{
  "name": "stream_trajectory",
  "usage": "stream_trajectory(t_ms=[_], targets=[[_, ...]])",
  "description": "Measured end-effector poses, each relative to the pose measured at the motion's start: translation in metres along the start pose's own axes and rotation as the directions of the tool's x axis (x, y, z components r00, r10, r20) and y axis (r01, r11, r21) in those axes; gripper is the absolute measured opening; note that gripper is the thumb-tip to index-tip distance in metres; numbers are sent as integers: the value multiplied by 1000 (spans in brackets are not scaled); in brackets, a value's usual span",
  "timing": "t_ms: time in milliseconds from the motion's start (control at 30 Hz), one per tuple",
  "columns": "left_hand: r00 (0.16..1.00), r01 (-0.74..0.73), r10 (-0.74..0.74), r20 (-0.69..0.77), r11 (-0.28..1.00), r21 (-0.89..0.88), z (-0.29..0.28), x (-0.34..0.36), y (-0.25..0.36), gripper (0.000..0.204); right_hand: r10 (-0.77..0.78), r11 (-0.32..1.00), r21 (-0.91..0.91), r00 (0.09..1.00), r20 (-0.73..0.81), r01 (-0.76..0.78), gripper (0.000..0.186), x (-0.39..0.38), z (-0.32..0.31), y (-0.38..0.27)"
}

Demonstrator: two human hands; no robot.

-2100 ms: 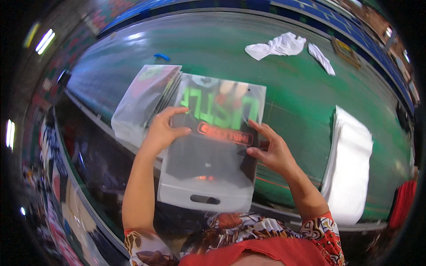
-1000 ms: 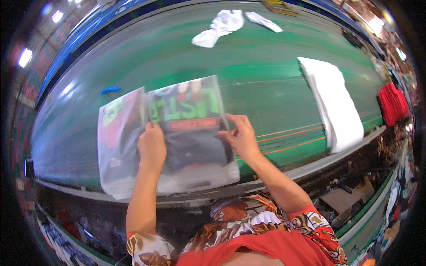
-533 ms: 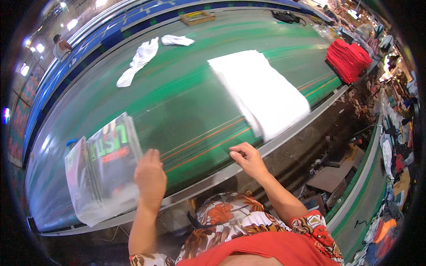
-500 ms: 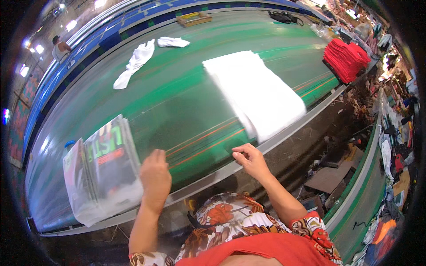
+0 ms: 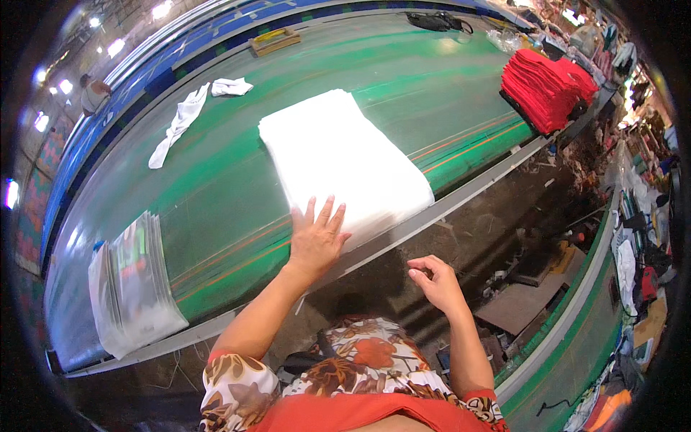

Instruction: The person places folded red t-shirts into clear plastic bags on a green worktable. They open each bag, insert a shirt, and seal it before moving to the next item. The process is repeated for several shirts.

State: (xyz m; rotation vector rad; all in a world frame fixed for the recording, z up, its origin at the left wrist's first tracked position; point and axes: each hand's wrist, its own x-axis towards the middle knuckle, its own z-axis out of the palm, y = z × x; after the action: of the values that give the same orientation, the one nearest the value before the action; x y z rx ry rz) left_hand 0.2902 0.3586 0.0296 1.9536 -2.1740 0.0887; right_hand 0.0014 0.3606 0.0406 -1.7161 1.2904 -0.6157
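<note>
A thick stack of folded white cloth lies on the green conveyor belt, its near corner by the belt's metal edge. My left hand rests with fingers spread on the near left part of that stack. Off the belt's front edge, my right hand hangs in the air with its fingers curled in and thumb close to them; nothing shows in it. At the left end of the belt lies a pile of clear plastic bags with coloured print.
Two loose white cloth pieces lie at the far left of the belt. A red cloth stack sits at the right. Farther back are a wooden frame and a black item. Another person is far left. Heaped clothes line the right.
My left hand has moved right, from beside the bags onto the white stack. In the view, belt, bags and stack sit farther left. My right hand is slightly lower and farther right.
</note>
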Motion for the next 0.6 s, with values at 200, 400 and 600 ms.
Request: stream_trajectory(t_ms=[200,400,600], targets=[[993,64,-74,-88,992,-112,43,11,-5,59,35,999,-3,996,87,-35,23,26,-38,32],[991,67,-92,-93,968,-243,41,17,-6,57,-23,1000,13,995,-98,24,19,103,-75,38],[990,107,-129,-62,955,-277,37,20,-4,52,-251,962,-148,957,-147,230,35,212,-70,28]])
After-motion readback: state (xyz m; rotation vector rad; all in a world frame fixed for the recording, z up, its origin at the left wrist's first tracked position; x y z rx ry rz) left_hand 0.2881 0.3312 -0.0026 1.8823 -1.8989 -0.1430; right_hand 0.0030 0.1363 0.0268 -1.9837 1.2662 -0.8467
